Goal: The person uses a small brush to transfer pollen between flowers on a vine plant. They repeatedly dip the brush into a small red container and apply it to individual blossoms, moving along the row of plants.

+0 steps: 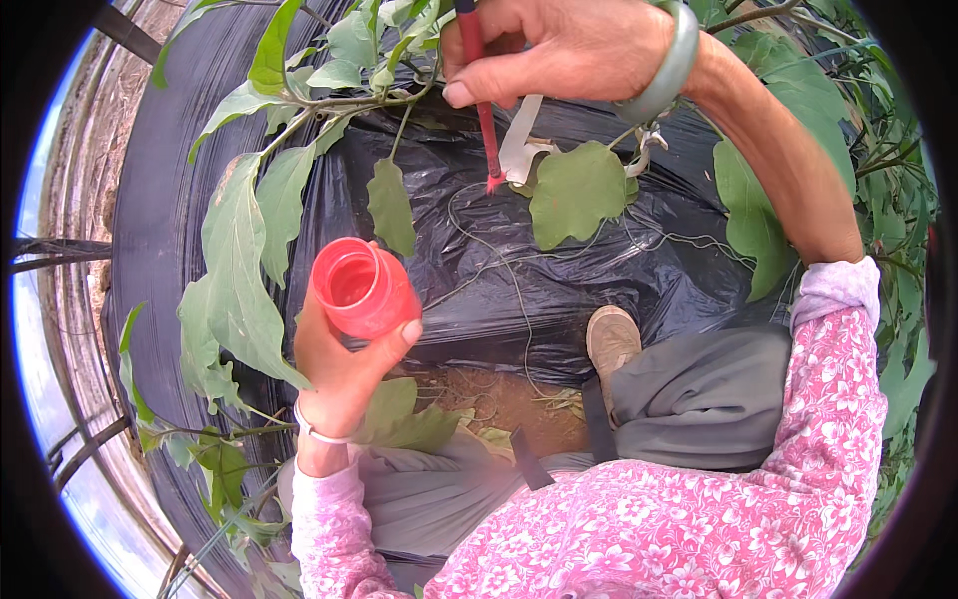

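My left hand (pixel 352 367) is wrapped round a small red-pink open jar (pixel 382 296), its mouth tilted up towards me; some contents show dimly inside. High in the picture, my right hand (pixel 557 56) grips a slim red brush (pixel 488 127) with a dark upper end. The brush points down, and its pink-stained bristles (pixel 495 181) are near a white strip (pixel 522 142) and the base of a lobed green leaf (pixel 580 195). Whether the bristles touch the strip, I cannot tell. Leafy stems (pixel 359 105) of a broad-leaved plant spread to the left of the brush.
Black plastic film (pixel 464 299) covers the raised ground. Thin string (pixel 516 288) lies loosely across it. Large leaves (pixel 239 269) hang beside the jar, and dense foliage (pixel 891 224) stands at the right. My shoe (pixel 612 337) rests at the film's near edge, by bare soil (pixel 524 412).
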Demonstrator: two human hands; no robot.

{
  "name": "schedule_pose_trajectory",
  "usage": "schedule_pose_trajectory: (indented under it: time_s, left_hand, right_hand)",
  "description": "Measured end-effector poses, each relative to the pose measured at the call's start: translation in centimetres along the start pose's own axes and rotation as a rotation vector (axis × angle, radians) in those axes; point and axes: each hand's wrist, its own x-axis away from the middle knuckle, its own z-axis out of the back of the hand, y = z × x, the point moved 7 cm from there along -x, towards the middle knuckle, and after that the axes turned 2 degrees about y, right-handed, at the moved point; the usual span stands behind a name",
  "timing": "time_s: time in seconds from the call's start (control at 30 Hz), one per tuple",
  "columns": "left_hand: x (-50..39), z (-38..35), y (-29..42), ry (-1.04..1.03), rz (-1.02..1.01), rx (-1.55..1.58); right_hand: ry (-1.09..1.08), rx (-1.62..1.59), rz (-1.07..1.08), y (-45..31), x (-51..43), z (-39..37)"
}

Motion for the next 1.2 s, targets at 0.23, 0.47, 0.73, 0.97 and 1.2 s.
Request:
schedule_pose_trajectory:
  time_s: [0.23,0.47,0.73,0.97,1.2]
  left_hand:
    - [-0.8,2.4,-5.0,0.139,-0.134,-0.09]
    - [1.1,3.8,-1.6,0.191,-0.142,-0.279]
    - [0.9,2.6,-0.5,0.226,-0.215,-0.319]
    - [0.3,0.9,-0.7,0.183,-0.194,-0.307]
    - [0.3,1.4,-0.5,0.207,-0.14,-0.329]
  right_hand:
    - [0.67,-0.256,0.406,-10.1,3.3,-1.5]
    - [0.206,0.025,0.452,-9.5,-2.4,-9.1]
    - [0.195,0.044,0.464,-8.2,-2.7,-9.5]
    - [0.331,0.046,0.537,-9.8,-0.2,-5.2]
    - [0.235,0.229,0.24,-12.6,2.1,-2.2]
